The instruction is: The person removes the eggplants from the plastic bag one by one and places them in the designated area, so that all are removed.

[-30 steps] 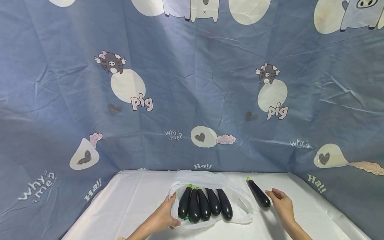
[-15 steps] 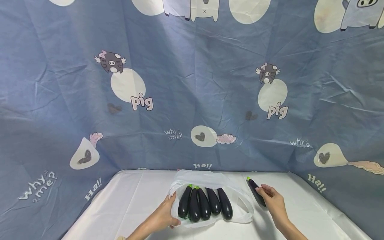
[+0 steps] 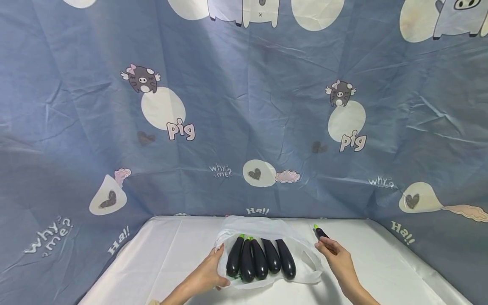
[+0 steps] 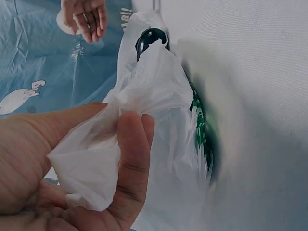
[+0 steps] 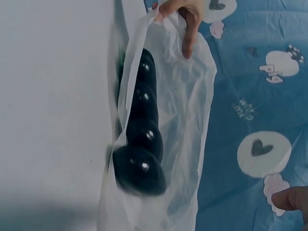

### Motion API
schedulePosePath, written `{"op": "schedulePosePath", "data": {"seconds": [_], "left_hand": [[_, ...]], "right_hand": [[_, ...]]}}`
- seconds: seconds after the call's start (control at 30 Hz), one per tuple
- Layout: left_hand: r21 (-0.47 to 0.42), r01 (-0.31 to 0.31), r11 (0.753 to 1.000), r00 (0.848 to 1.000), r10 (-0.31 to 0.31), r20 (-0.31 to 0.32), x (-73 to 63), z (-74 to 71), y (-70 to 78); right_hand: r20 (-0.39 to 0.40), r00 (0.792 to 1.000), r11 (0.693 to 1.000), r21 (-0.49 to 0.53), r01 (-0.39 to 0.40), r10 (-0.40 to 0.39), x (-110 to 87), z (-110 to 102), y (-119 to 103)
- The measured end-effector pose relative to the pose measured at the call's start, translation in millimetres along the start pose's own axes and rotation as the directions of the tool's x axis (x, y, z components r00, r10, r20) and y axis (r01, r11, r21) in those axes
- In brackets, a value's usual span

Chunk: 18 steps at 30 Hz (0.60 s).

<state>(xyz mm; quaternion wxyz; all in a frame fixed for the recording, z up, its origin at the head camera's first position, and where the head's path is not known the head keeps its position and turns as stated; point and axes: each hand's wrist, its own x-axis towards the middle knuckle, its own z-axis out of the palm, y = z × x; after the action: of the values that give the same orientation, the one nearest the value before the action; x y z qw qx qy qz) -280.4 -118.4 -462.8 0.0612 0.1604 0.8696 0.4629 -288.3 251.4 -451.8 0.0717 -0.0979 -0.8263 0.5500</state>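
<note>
Several dark purple eggplants (image 3: 260, 259) lie side by side inside a white plastic bag (image 3: 263, 228), its mouth facing me. My left hand (image 3: 209, 267) grips the bag's left edge; in the left wrist view the bunched plastic (image 4: 89, 161) sits between thumb and fingers. One loose eggplant (image 3: 321, 233) lies on the table right of the bag. Over its body is my right hand (image 3: 339, 258), hiding all but the green-stemmed end. Seen from the left wrist, the right hand (image 4: 85, 18) has relaxed fingers and nothing in them. Its thumb (image 5: 292, 198) shows in the right wrist view.
A white cloth covers the table (image 3: 171, 245). Behind and along both sides hangs a blue curtain (image 3: 213, 127) with pig prints. The bag's right handle loop (image 3: 312, 260) spreads toward the right hand. Green print (image 4: 199, 120) shows on the bag's underside.
My right hand has moved left and slightly inward, from beside the loose eggplant to over it, covering more of it. The left hand, bag and bagged eggplants have stayed put.
</note>
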Motion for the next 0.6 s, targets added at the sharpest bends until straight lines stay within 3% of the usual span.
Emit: {"op": "schedulePosePath", "data": {"seconds": [0.6], "left_hand": [[0.005, 0.004, 1.0, 1.0, -0.004, 0.004, -0.3, 2.6, -0.9]], "right_hand": [[0.025, 1.0, 1.0, -0.009, 0.018, -0.018, -7.6, 26, 3]]}}
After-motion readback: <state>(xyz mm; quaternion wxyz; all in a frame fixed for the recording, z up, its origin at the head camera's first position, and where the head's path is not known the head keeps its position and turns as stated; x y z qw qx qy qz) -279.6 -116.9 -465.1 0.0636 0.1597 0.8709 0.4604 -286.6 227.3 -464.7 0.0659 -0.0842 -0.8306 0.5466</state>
